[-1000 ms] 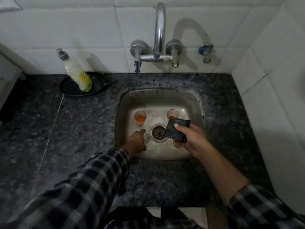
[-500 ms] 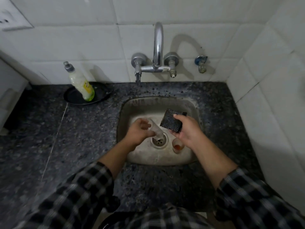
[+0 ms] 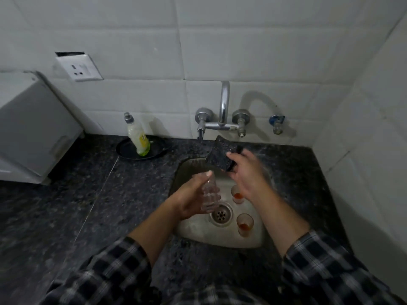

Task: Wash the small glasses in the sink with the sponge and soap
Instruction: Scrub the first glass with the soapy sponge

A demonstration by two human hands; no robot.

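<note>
My left hand (image 3: 191,199) grips a small clear glass (image 3: 209,194), lifted above the steel sink (image 3: 220,241) and tilted. My right hand (image 3: 246,172) holds a dark sponge (image 3: 219,156) raised over the sink's back edge, just under the tap. Two small glasses with orange residue stand in the basin: one (image 3: 245,224) right of the drain, another (image 3: 237,193) partly behind my right wrist. The soap bottle (image 3: 138,135) leans in a black dish on the counter at the left.
The chrome tap (image 3: 224,106) with two valves sits on the tiled wall behind the sink. A black dish (image 3: 130,149) holds the soap bottle. A grey box (image 3: 33,128) stands at far left, a wall socket (image 3: 78,68) above it. Dark granite counter (image 3: 110,205) surrounds the sink.
My left hand took a glass from the basin and lifted it. My right hand raised the sponge up toward the tap. The camera tilted upward.
</note>
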